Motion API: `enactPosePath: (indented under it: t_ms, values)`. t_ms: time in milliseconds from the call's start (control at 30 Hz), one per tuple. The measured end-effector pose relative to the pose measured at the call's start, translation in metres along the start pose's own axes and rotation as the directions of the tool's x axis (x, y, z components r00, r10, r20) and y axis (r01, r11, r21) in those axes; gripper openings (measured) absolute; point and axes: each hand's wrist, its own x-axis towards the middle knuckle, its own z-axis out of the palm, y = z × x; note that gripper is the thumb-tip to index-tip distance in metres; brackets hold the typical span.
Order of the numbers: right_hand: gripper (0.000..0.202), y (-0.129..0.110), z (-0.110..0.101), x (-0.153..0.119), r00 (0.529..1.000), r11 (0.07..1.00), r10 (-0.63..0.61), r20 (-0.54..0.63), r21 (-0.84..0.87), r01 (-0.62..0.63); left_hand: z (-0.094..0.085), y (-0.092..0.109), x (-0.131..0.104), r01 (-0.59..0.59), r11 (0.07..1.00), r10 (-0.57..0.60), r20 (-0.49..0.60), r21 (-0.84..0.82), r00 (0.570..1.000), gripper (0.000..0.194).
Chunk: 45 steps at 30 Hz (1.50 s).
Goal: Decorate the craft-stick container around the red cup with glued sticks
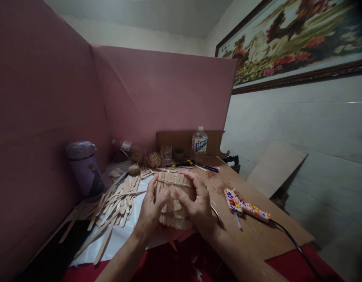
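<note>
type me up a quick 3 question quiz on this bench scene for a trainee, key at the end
1. True or false: only the right hand touches the craft-stick piece.
2. Which lies to the right of that piece?
A) purple flask
B) flowered glue gun
C) twine balls
3. Fill in: the clear bottle stands in front of a strip of brown ____.

Key:
1. False; the left hand holds it too.
2. B
3. cardboard

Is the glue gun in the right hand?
No: the floral glue gun lies on the brown board; the right hand holds the craft-stick piece.
</note>
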Motion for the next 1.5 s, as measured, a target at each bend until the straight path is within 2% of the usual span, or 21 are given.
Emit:
enactPosePath:
  t_ms: [333,600,967,1500]
  values:
    - [0.035,-0.001,0.000,0.000,1.000,1.000,0.008,0.004,0.017,-0.009,-0.001,-0.004,0.000,-0.019,1.000,0.019,0.015,0.002,1.000,0.073]
    - [0.035,0.000,0.001,-0.001,1.000,0.999,0.020,0.008,0.039,-0.021,0.002,0.005,-0.005,0.003,0.998,-0.003,0.004,0.064,1.000,0.081]
    - [0.028,-0.001,-0.002,-0.001,1.000,0.999,0.022,0.013,0.035,-0.022,0.003,0.001,0.000,-0.023,0.999,0.023,0.004,0.044,1.000,0.087]
    - [0.035,0.002,0.000,0.001,1.000,1.000,-0.007,0.001,0.003,0.007,0.005,0.005,-0.002,-0.019,0.997,0.021,-0.027,0.073,0.999,0.087]
